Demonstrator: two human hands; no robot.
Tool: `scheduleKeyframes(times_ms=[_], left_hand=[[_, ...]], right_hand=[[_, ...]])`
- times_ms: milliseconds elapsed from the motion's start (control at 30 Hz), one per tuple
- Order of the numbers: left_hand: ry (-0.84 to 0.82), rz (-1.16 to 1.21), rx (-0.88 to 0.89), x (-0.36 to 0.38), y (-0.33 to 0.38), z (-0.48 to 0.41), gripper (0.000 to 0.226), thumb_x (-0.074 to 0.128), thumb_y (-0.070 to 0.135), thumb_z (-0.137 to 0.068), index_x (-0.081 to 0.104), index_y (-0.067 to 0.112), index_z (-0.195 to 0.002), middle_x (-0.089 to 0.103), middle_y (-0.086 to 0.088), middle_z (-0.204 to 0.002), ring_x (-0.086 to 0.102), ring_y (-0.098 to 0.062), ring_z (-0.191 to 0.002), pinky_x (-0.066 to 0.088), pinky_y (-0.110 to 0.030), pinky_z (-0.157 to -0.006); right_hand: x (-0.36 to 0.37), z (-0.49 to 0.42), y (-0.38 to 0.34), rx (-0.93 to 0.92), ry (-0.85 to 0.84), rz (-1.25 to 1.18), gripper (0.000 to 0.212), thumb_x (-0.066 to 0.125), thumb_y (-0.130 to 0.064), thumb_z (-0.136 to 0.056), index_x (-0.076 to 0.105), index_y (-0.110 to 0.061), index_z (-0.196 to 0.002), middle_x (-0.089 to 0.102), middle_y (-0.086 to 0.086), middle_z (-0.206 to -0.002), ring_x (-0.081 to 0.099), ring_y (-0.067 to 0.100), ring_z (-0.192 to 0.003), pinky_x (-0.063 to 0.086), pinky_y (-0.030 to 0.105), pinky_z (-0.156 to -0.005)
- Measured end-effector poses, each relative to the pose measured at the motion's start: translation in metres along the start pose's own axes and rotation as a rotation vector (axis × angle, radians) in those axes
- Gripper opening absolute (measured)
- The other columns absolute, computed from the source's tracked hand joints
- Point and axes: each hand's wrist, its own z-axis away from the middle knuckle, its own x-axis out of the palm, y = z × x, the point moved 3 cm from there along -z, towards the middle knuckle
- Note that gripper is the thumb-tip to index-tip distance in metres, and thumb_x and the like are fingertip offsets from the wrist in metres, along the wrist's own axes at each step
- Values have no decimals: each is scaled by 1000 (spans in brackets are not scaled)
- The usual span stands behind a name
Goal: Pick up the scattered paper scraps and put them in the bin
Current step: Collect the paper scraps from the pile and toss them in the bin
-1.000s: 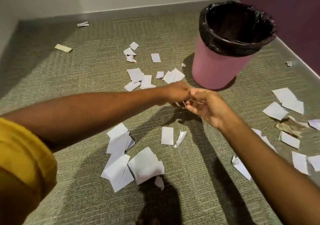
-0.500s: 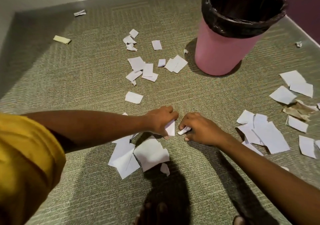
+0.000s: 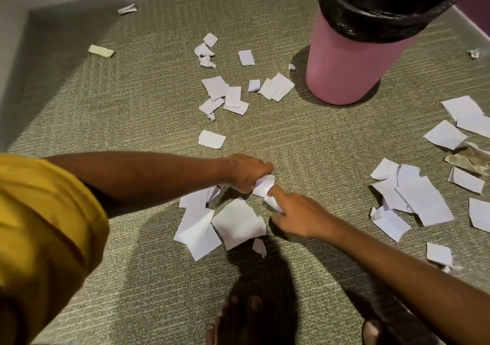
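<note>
White paper scraps lie all over the grey-green carpet. My left hand [image 3: 248, 172] grips a crumpled white scrap [image 3: 262, 184] just above the floor. My right hand [image 3: 297, 216] meets it from the right, index finger stretched out, and pinches another small scrap [image 3: 273, 202]. A pile of larger scraps [image 3: 212, 222] lies directly below the hands. Another pile of scraps [image 3: 413, 198] lies to the right. The pink bin [image 3: 344, 60] with a black liner stands at the top right.
More scraps [image 3: 228, 92] lie between the hands and the bin, and some at the far right [image 3: 461, 121] beside a brown crumpled piece [image 3: 472, 159]. A yellowish folded piece [image 3: 101, 51] lies far left. My bare feet [image 3: 238, 320] stand at the bottom. Walls close the corner behind.
Both hands came down from in front of the bin to the floor and each took a scrap. They now press together at the scraps, and the view has dipped lower.
</note>
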Motion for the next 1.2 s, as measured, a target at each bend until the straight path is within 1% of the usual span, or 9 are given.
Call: scheduleKeyframes(times_ms=[100, 233, 300, 433, 633, 767, 933, 1067, 1200], left_hand=[[-7, 2, 1, 5, -4, 2, 38, 63, 20, -97, 45, 14, -130, 63, -6, -95, 62, -27, -83, 49, -37, -62], [21, 25, 3, 4, -4, 1, 40, 62, 40, -103, 50, 12, -129, 65, -8, -104, 59, -25, -87, 50, -39, -70], [70, 90, -16, 2, -4, -2, 25, 63, 37, -103, 55, 15, -113, 64, -8, -101, 56, -24, -85, 43, -36, -69], [168, 484, -60, -5, -12, -2, 16, 70, 9, -90, 56, 15, -85, 59, -1, -77, 53, -15, -69, 42, -30, -61], [182, 786, -135, -19, -19, 0, 18, 80, 8, -93, 67, 1, -103, 68, -5, -86, 64, -13, -73, 55, -27, -66], [75, 736, -143, -9, -16, -3, 36, 89, 15, -86, 69, 11, -116, 69, 0, -91, 65, -13, -78, 55, -29, -71], [87, 493, -153, -3, -10, -8, 13, 80, 11, -90, 67, 13, -89, 64, 2, -78, 61, -17, -77, 42, -27, -61], [104, 765, -188, -16, -17, -7, 5, 72, 5, -97, 72, 10, -97, 74, -12, -90, 65, -15, -75, 51, -25, -64], [10, 1009, -228, -30, -20, -8, 9, 69, 4, -101, 75, 10, -105, 74, -9, -91, 66, -15, -74, 57, -28, -66]], right_hand=[[17, 9, -20, 53, -36, 45, 87, 77, -77, -74, 36, -25, -131, 64, -7, -93, 63, 20, -77, 50, 40, -64], [48, 12, -34, 104, 24, 145, 103, 84, -80, -61, 36, -18, -129, 68, 4, -117, 69, 32, -103, 52, 43, -77], [56, 12, -35, 128, 78, 148, 92, 82, -72, -70, 37, -17, -129, 67, 6, -122, 69, 35, -108, 54, 45, -82], [55, 13, -29, 82, 152, 100, 43, 63, -40, -95, 39, -18, -123, 68, 9, -115, 70, 37, -102, 57, 46, -77], [36, 5, -15, 64, 208, 84, 22, 57, -21, -101, 54, -14, -122, 62, 6, -112, 59, 22, -82, 43, 35, -65], [27, 1, -7, 63, 196, 53, 26, 58, -9, -98, 59, -7, -124, 58, 9, -115, 58, 24, -84, 51, 39, -70], [30, 0, -2, 26, 201, 42, 16, 60, -10, -99, 59, -11, -115, 56, 5, -108, 55, 19, -80, 49, 35, -67], [28, 1, 5, 13, 227, -61, 6, 63, -13, -100, 62, -14, -106, 57, 2, -102, 57, 21, -80, 51, 40, -66], [22, -4, 11, 113, 204, -243, 5, 68, -15, -99, 64, -13, -96, 62, 2, -89, 62, 26, -77, 45, 37, -60]])
